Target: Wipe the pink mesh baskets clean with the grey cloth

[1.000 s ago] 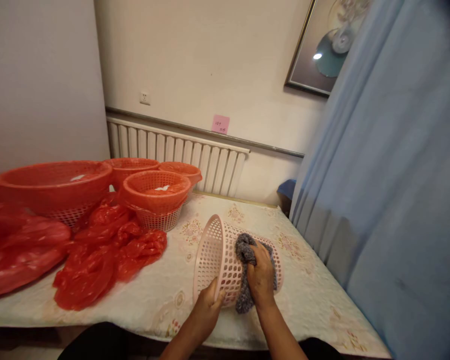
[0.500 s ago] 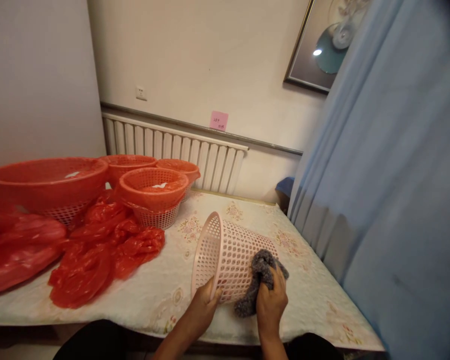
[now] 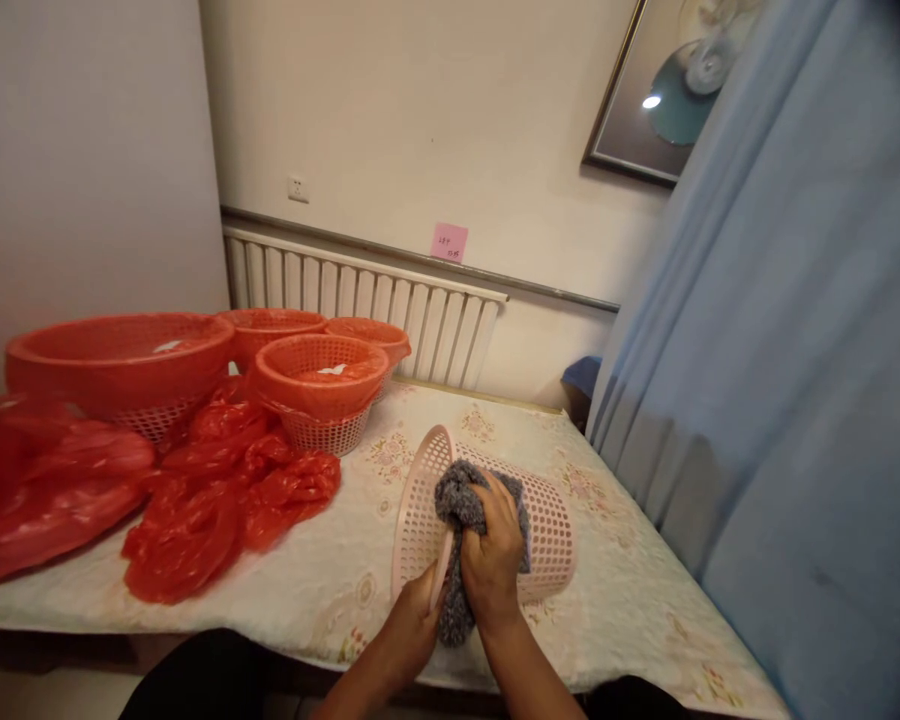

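Observation:
A pink perforated plastic basket (image 3: 551, 530) lies on its side on the flowered cloth, its mouth facing left. My left hand (image 3: 418, 615) grips the lower part of its rim. Bunched in my right hand (image 3: 493, 550) is a dark grey fuzzy cloth (image 3: 461, 495), pressed on the basket's outer side close to the rim. One end of the cloth hangs down between my two hands.
Several baskets lined with red plastic bags (image 3: 322, 375) stand at the left back. Crumpled red bags (image 3: 187, 530) lie before them. A radiator (image 3: 360, 290) lines the wall, and a blue curtain (image 3: 757, 350) hangs along the right side.
My right hand and the grey cloth have moved left and up along the basket, from near its base to near the rim. The whole view has shifted slightly.

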A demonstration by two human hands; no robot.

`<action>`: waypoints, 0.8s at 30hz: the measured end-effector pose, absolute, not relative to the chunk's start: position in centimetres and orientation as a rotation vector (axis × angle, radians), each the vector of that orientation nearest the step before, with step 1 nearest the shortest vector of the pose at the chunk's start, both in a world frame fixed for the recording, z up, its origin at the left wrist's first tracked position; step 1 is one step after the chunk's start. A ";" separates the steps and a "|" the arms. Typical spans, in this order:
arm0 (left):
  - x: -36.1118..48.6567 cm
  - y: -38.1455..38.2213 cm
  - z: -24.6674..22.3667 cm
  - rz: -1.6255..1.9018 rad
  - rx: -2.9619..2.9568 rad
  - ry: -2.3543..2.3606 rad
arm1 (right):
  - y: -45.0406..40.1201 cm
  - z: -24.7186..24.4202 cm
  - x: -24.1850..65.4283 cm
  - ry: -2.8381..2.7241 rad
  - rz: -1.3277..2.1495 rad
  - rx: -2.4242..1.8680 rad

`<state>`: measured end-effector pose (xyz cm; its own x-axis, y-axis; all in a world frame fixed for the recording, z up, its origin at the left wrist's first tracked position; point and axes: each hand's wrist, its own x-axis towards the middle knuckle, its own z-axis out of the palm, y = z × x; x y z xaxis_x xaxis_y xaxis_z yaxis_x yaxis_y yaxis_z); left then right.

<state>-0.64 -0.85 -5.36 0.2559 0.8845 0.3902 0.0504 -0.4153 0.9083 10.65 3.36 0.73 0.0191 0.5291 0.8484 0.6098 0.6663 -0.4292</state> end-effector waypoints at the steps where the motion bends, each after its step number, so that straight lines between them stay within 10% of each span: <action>1: -0.6 -0.9 -5.4 1.262 1.694 0.873 | 3.9 1.3 10.7 -1.646 -0.070 -0.969; 24: 0.4 1.0 -1.0 1.306 1.632 1.152 | 8.2 -0.7 21.9 -1.793 -0.132 -1.190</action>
<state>0.35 0.97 -1.01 0.0799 0.9454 0.3161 0.1956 -0.3258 0.9250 21.88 8.17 -0.67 -0.0794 0.6615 0.7457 0.7636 0.5212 -0.3811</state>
